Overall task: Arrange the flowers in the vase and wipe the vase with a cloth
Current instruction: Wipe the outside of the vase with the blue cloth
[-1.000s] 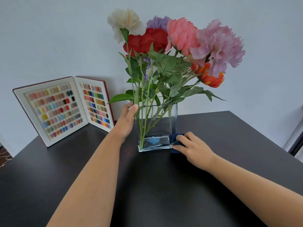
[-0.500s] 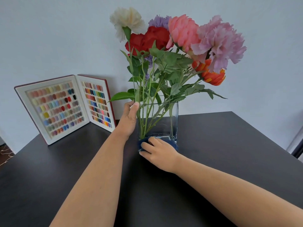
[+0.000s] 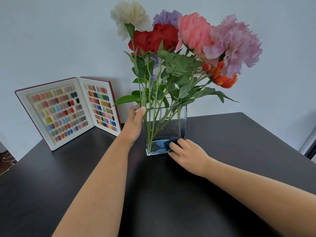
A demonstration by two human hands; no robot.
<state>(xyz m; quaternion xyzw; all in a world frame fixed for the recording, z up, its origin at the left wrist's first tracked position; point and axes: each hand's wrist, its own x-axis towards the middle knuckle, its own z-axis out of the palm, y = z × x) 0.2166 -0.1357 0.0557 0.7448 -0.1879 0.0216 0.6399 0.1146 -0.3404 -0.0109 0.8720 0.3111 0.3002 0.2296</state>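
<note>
A clear rectangular glass vase (image 3: pixel 168 127) stands on the black table (image 3: pixel 171 194). It holds several flowers (image 3: pixel 179 40): white, red, purple, pink, lilac and orange, with green stems and leaves. My left hand (image 3: pixel 135 124) grips the vase's left upper edge, thumb on the rim. My right hand (image 3: pixel 188 154) presses a dark blue cloth (image 3: pixel 168 143) against the lower right of the vase's front face. Most of the cloth is hidden under my fingers.
An open book-like case of colour samples (image 3: pixel 68 110) leans against the wall at the back left of the table. A pale wall is behind the vase. The table's right edge runs near a dark door frame (image 3: pixel 310 151).
My right hand slid the cloth along the vase's base: from the right corner to the left front, then back toward the right. My left hand stayed on the rim.
</note>
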